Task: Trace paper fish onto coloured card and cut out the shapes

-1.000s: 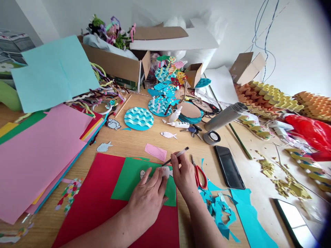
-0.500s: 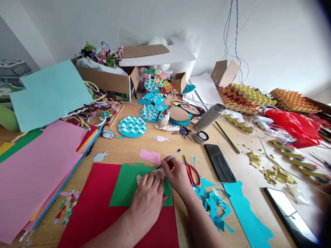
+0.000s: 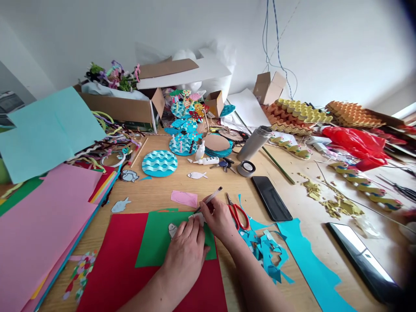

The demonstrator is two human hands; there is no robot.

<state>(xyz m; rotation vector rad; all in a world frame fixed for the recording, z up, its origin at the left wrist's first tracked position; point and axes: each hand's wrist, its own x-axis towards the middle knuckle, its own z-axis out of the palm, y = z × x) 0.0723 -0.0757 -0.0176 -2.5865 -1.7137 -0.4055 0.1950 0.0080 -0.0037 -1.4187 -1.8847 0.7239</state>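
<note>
My left hand (image 3: 186, 249) lies flat, fingers stretched, pressing a white paper fish (image 3: 172, 230) onto a green sheet (image 3: 151, 242). The fish's head shows left of my fingers and another white part shows beyond them. My right hand (image 3: 218, 219) pinches a grey pen (image 3: 212, 196), its tip down at the paper's upper edge. Beneath the green sheet is a larger red sheet (image 3: 113, 255). Red-handled scissors (image 3: 238, 216) lie right of my right hand. A pink paper piece (image 3: 184, 199) with a drawn outline rests just beyond the green sheet.
Blue scraps (image 3: 268, 255) and a black phone (image 3: 272, 198) are at the right. Beyond stand a metal flask (image 3: 255, 143), glue bottles (image 3: 208, 160) and a wavy blue disc (image 3: 159, 163). Coloured paper (image 3: 48, 216) is stacked left. Another phone (image 3: 360, 260) lies near right.
The camera view has shifted, so the table's contents appear farther left. Both hands keep nearly the same pose on the green sheet, the pen still in my right hand.
</note>
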